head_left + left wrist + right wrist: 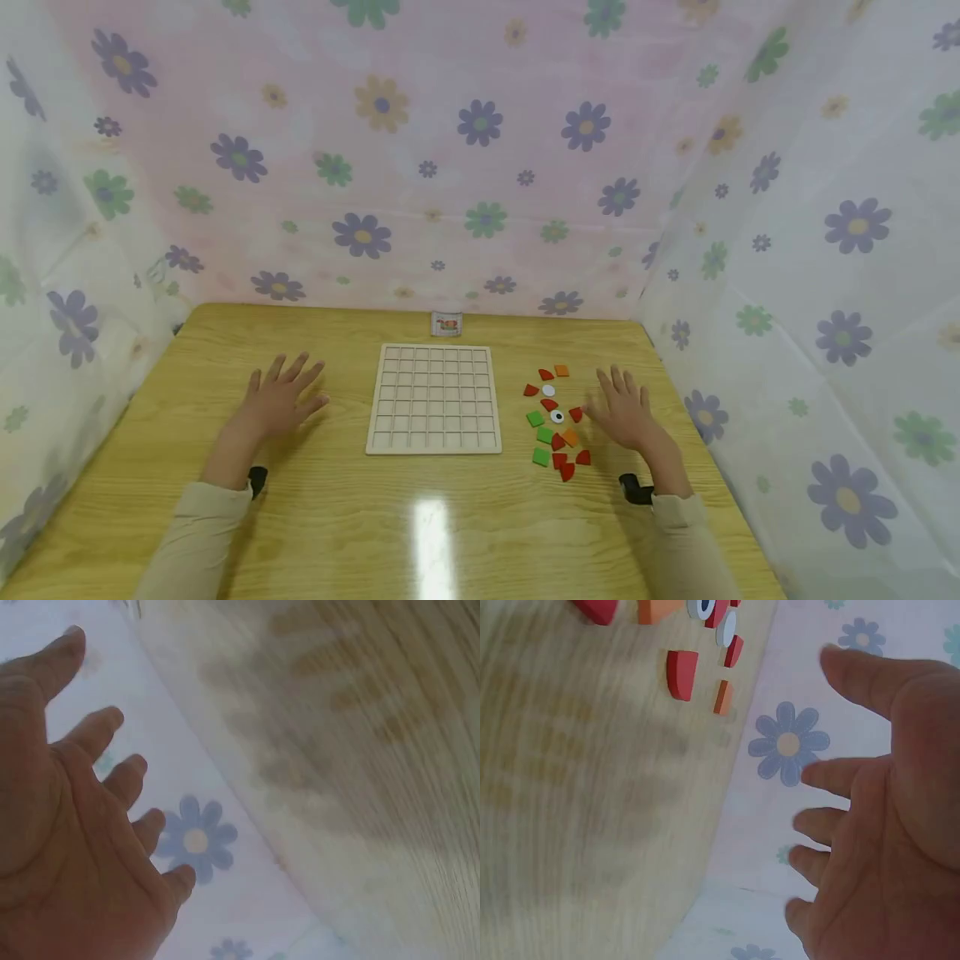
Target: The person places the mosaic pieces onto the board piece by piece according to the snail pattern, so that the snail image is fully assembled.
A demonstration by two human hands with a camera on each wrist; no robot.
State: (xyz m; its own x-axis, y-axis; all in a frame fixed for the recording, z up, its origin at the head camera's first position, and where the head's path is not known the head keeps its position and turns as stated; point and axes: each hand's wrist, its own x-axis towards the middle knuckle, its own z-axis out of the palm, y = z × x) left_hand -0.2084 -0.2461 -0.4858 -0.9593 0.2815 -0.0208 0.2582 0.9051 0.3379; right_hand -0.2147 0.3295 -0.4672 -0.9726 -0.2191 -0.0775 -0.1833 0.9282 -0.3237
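Observation:
My left hand (276,403) is spread over the table to the left of a square wooden grid board (435,398), fingers apart and holding nothing. On the other side, my right hand (622,410) also has its fingers extended, its thumb close to a red quarter-circle piece (576,414). Between the board and that hand lie loose flat pieces: several red ones, green squares (541,457), orange squares (562,371), a white disc (549,390) and an eye disc (557,417). In the right wrist view, the palm (900,847) holds nothing, with a red piece (681,675) on the table beyond.
A small picture card (447,324) lies at the table's back edge, behind the board. Flowered cloth (480,175) hangs around the back and both sides of the wooden table (337,517). Light glares off the tabletop near the front.

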